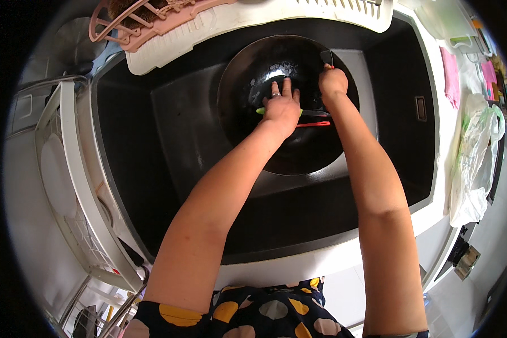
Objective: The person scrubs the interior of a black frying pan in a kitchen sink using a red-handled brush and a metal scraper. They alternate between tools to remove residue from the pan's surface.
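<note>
A large dark wok (245,139) lies in the black sink (186,126). Over its middle is my left hand (284,107), ringed, with fingers spread, reaching across a knife with a green handle (260,110); whether it grips the knife or only touches it is hard to tell. The knife's blade points right. Just below lies a red handle-like strip (314,124), partly hidden by my left hand. At the wok's upper right my right hand (333,83) is closed around a small tool with a dark flat head (327,58) and a bit of red at its neck.
A white draining rack (169,55) with a pink rack (152,36) runs along the sink's far side. On the right counter are a pink cloth (449,78) and a clear plastic bag (475,164). At left stands a white shelf rack (78,169) with a white plate (57,175).
</note>
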Available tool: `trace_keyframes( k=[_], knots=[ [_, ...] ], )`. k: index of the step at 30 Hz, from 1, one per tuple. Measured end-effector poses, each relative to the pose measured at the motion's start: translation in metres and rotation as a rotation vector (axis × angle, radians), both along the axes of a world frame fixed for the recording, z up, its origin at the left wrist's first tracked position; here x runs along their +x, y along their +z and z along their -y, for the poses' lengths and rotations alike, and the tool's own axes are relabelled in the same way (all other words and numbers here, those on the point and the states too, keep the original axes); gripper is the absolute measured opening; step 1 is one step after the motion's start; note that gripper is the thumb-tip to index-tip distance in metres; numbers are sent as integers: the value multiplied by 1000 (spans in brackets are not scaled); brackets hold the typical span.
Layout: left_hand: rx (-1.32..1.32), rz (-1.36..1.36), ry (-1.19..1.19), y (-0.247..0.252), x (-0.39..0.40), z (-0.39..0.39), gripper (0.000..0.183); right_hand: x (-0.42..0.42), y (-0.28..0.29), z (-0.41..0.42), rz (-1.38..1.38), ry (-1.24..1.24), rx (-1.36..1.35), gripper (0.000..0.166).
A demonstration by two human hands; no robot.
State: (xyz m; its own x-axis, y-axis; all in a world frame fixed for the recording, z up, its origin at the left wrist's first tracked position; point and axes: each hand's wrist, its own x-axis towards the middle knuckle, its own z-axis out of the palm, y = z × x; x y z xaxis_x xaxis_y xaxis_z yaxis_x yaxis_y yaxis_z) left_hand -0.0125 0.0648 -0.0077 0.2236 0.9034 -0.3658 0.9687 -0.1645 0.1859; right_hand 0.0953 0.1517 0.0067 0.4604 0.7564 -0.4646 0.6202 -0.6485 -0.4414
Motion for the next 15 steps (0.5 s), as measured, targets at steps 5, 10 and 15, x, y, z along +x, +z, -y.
trace_keyframes(
  k=[5,10,15],
  knots=[
    [-57,-50,-49,-6,-4,4,53,-3,2,3,-84,-43,-48,46],
    [-116,-73,-70,-6,0,-1,54,-13,14,-10,21,122,44,45],
    [-122,-65,-80,-8,-2,-1,53,-14,-12,-5,-43,-33,80,44]
  ],
)
